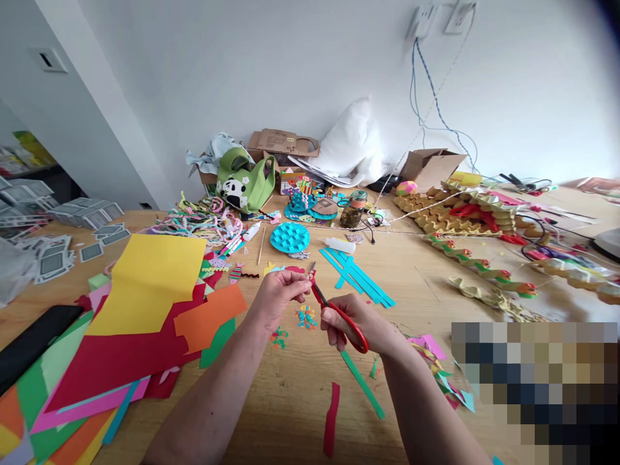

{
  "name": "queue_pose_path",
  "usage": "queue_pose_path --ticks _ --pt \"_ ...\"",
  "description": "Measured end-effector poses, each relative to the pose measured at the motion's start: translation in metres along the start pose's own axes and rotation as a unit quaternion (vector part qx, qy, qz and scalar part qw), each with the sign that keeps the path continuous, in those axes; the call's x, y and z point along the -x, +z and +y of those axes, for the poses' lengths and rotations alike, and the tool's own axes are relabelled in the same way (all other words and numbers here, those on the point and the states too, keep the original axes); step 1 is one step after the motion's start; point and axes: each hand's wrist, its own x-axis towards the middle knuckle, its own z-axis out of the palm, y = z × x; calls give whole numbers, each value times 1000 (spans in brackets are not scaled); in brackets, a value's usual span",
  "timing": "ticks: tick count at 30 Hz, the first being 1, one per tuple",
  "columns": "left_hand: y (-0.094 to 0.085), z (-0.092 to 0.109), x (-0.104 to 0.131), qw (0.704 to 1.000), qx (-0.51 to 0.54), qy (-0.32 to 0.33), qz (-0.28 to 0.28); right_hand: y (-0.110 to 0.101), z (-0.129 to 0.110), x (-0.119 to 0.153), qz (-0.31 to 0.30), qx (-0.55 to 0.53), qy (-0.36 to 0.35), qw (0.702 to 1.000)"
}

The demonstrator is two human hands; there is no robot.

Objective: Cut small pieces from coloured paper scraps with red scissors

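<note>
My right hand is wrapped round a pair of scissors with red handles, their blades pointing up and away from me. At the blades, my left hand pinches a small red piece of paper, mostly covered by my fingertips. Little heaps of cut paper bits lie on the table just beneath my hands. A green paper strip runs from under my right hand toward me, and a red paper strip rests beside it.
Coloured paper sheets are piled at the left. Blue strips, a white bottle and a round blue textured piece lie beyond my hands. Egg-carton pieces spread at the right; a green panda bag stands behind.
</note>
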Motion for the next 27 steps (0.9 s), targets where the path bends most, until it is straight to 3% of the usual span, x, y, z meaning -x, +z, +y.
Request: queue_pose_path --ticks 17,27 --pt "3 0 1 999 -34 -6 -31 -1 2 -2 10 9 -13 1000" --pt "3 -1 2 999 -31 -6 -27 0 -1 -1 15 -1 13 1000"
